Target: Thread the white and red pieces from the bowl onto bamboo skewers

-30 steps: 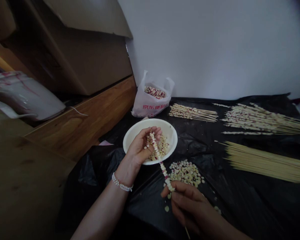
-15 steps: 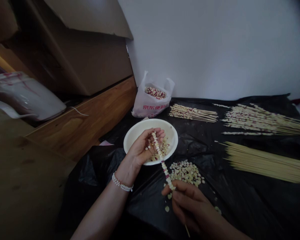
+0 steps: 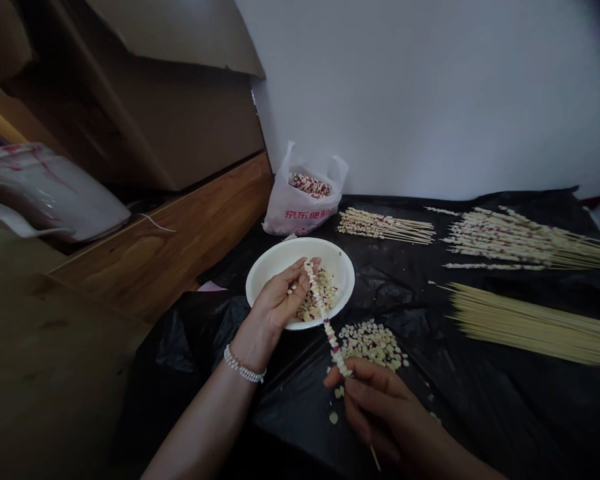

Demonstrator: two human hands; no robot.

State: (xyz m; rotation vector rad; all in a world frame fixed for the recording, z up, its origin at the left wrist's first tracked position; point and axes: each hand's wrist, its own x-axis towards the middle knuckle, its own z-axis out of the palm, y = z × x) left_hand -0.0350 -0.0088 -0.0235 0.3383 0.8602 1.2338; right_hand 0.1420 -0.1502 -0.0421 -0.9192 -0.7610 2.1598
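Since half a second ago, left hand (image 3: 280,301) fingers close, pinching the skewer (image 3: 325,321) tip over the bowl (image 3: 275,263); right hand (image 3: 380,413), at 5 o'clock, pinches its base, steadying it.

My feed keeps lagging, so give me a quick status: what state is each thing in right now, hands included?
Left hand: over the bowl, fingertips pinched at the skewer's tip.
Right hand: shut on the skewer's lower end.
Skewer: tilted, threaded with kernels along most of its length.
Bowl: upright, partly filled with kernels.
Bag: open, kernels inside.
Loose kernels: piled on the black sheet.
Bare sticks: lying bundled.
Finished skewers: lying in piles.
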